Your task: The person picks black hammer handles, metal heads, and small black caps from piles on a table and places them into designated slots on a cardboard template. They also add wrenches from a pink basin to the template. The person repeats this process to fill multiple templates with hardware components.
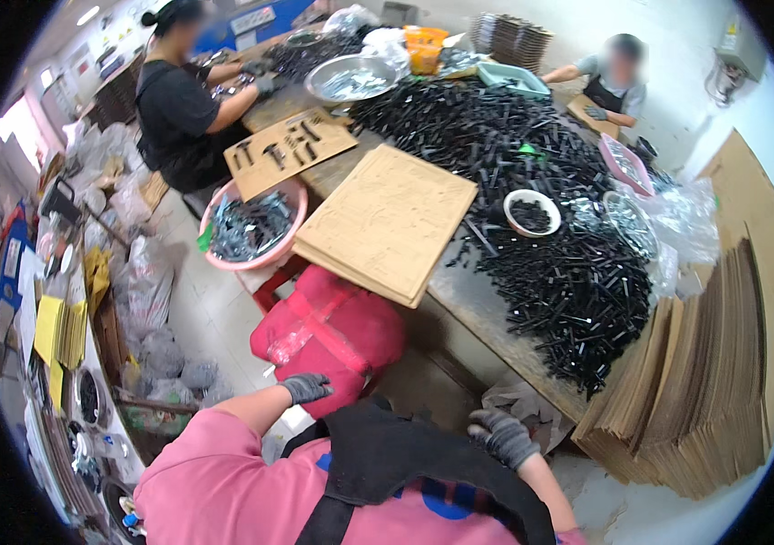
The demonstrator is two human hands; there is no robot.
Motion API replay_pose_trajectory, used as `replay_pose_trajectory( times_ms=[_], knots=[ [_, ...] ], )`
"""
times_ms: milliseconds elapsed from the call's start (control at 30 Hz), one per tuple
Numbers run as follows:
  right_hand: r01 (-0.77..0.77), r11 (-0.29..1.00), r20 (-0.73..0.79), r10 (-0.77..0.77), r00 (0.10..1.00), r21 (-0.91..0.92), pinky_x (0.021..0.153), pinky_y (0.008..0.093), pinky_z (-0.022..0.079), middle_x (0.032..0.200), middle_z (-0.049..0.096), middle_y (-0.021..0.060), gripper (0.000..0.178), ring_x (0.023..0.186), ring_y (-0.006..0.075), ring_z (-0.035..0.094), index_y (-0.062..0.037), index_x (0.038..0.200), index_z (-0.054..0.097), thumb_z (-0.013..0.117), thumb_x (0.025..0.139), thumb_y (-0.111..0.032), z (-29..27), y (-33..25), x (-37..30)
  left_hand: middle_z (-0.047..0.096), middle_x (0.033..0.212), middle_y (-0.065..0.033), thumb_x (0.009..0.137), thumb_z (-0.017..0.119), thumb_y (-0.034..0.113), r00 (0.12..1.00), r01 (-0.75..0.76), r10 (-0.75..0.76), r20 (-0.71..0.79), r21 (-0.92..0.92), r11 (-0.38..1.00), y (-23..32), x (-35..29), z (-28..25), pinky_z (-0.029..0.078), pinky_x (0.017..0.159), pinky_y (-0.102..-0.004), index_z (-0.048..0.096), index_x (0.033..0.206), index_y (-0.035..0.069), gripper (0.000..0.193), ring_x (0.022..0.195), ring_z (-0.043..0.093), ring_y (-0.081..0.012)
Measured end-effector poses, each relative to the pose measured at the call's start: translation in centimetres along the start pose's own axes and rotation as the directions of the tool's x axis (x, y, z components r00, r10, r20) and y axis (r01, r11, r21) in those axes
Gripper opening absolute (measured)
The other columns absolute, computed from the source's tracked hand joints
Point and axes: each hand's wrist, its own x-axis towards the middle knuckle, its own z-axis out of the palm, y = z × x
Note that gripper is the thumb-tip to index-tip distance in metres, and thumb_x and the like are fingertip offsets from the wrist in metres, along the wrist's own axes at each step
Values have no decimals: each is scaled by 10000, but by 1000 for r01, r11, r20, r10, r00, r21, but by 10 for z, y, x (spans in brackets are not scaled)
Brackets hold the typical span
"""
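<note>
Both of my hands wear grey gloves and hold nothing that I can see. My left hand [309, 389] rests by the near side of a red, tape-wrapped cushion [328, 331], its fingers stretched out. Off the table's front edge, my right hand [503, 438] is low with its fingers apart, beside a crumpled clear plastic bag [532, 406]. A stack of tan boards [387, 222] lies on the table [487, 318] and overhangs its near edge. Right of the stack spreads a large heap of black strip-like parts [577, 313].
A pink basin [255, 259] of metal parts stands left of the boards. Upright cardboard sheets [691, 381] crowd the right. One co-worker [178, 100] handles parts at the far left, near a board with black pieces [291, 150]; another [614, 86] holds a board at the back right.
</note>
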Motion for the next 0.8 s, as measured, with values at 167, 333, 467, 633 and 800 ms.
replay_pose_trajectory(
  times_ms=[167, 333, 467, 633, 800],
  knots=[
    [58, 985, -83, -72, 994, -162, 913, 387, 365, 1158, 498, 144, 434, 1069, 307, 466, -95, 1126, 514, 546, 791, -369, -11, -10, 83, 480, 1211, -177, 801, 458, 470, 964, 265, -263, 51, -46, 963, -38, 6, -2, 361, 932, -372, 432, 1235, 64, 595, 1125, 456, -306],
    [131, 942, -398, -253, 882, -309, 924, 433, 350, 1164, 440, 178, 557, 1078, 358, 427, -115, 1170, 457, 615, 704, -376, -28, -17, 164, 439, 1254, -141, 792, 477, 446, 962, 262, -255, -98, 75, 962, -57, 49, -16, 370, 930, -398, 381, 1273, 104, 598, 1126, 457, -288],
    [252, 853, -372, -441, 817, -457, 954, 440, 305, 1199, 408, 168, 549, 1112, 338, 395, -124, 1159, 460, 595, 696, -387, -26, -11, 220, 394, 1293, -129, 768, 512, 414, 918, 300, -266, -293, 74, 951, -29, 83, -58, 371, 931, -406, 374, 1279, 122, 605, 1148, 429, -289],
    [399, 717, -146, -567, 811, -571, 968, 449, 273, 1221, 394, 130, 514, 1137, 303, 361, -122, 1140, 474, 568, 704, -378, -14, 9, 241, 335, 1344, -106, 764, 494, 378, 886, 322, -237, -399, 161, 933, -9, 160, -63, 312, 972, -443, 353, 1297, 140, 601, 1197, 366, -313],
    [388, 759, -102, -508, 856, -522, 989, 456, 233, 1255, 373, 136, 500, 1154, 304, 341, -128, 1145, 489, 551, 730, -400, -15, 5, 245, 245, 1403, -62, 821, 360, 418, 831, -191, 112, -545, -91, 977, -34, 288, -39, 221, 1037, -395, 309, 1326, 177, 562, 1289, 214, -271]
  ],
)
